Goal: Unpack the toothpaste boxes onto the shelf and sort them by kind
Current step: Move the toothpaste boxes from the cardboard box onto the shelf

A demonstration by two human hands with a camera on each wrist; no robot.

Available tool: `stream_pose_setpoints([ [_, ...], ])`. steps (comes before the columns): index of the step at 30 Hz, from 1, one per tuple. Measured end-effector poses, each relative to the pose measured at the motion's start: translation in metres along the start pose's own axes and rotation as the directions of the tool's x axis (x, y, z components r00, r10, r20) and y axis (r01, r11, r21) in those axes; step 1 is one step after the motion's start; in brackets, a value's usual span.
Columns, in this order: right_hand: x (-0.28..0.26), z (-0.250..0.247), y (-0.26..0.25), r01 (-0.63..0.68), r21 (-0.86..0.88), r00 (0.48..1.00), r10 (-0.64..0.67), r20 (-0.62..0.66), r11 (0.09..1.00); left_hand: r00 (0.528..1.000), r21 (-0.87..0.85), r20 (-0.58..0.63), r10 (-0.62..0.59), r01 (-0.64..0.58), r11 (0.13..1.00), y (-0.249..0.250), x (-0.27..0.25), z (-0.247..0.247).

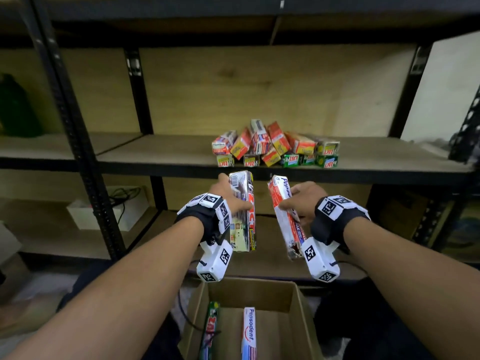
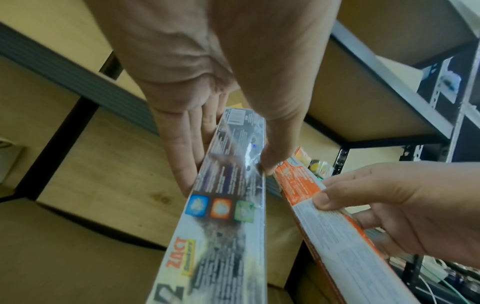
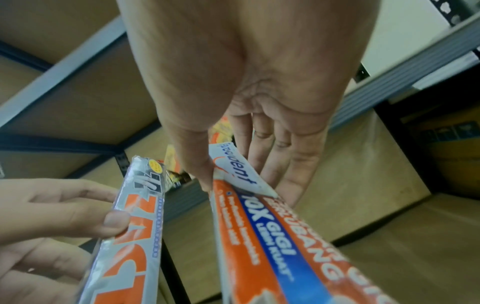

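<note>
Toothpaste cartons, two of them, are held side by side in front of the metal shelf (image 1: pixel 155 162) edge, well apart from each other. The long silver Zact box with orange lettering (image 1: pixel 244 211) sits in the left hand (image 1: pixel 226 194), thumb pressed on one long face and nearly straight fingers (image 2: pixel 182 148) flat along the opposite one. The long red-and-white Pepsodent box (image 1: pixel 284 214) is pinched likewise by the right hand (image 1: pixel 304 201), thumb against fingers. Beyond them a jumbled heap of short toothpaste boxes (image 1: pixel 275 145) lies on the shelf board. Below, an open brown cardboard carton (image 1: pixel 298 302) holds two more long boxes.
</note>
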State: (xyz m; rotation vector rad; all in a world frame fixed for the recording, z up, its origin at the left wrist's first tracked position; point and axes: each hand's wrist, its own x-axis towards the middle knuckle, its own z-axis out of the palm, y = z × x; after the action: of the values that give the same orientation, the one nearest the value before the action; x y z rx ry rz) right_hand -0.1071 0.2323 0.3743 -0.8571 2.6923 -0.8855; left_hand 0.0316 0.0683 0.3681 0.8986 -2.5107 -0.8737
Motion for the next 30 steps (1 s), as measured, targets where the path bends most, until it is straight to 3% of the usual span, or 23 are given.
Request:
stream_pose_setpoints([
  [6, 0.011, -0.062, -0.036, 0.075, -0.073, 0.994, -0.080, -0.078, 0.995, 0.995, -0.023, -0.028, 0.093, -0.093, 0.995, 0.043, 0.021, -0.038],
  [10, 0.033, -0.094, -0.052, 0.073, -0.002, 0.989, -0.073, -0.129, 0.997, 0.980, 0.051, -0.107, 0.166, -0.161, 0.986, 0.069, 0.043, -0.055],
  [17, 0.085, -0.134, -0.063, 0.099, 0.055, 0.967, -0.082, -0.242, 0.994, 0.965, 0.109, -0.188, 0.182, -0.164, 0.981, 0.092, 0.105, -0.076],
  [24, 0.149, -0.148, -0.075, 0.082, -0.002, 0.977, -0.081, -0.197, 0.997, 0.991, 0.259, -0.098, 0.086, -0.058, 0.964, 0.106, 0.188, -0.105],
  [27, 0.177, -0.150, -0.085, 0.081, -0.046, 0.977, -0.089, -0.195, 0.996, 0.998, 0.345, 0.003, 0.066, -0.063, 0.937, 0.109, 0.221, -0.111],
  [30, 0.202, -0.151, -0.092, 0.071, -0.129, 0.979, -0.094, -0.181, 0.989, 0.997, 0.441, 0.026, 0.072, -0.076, 0.894, 0.109, 0.245, -0.111],
])
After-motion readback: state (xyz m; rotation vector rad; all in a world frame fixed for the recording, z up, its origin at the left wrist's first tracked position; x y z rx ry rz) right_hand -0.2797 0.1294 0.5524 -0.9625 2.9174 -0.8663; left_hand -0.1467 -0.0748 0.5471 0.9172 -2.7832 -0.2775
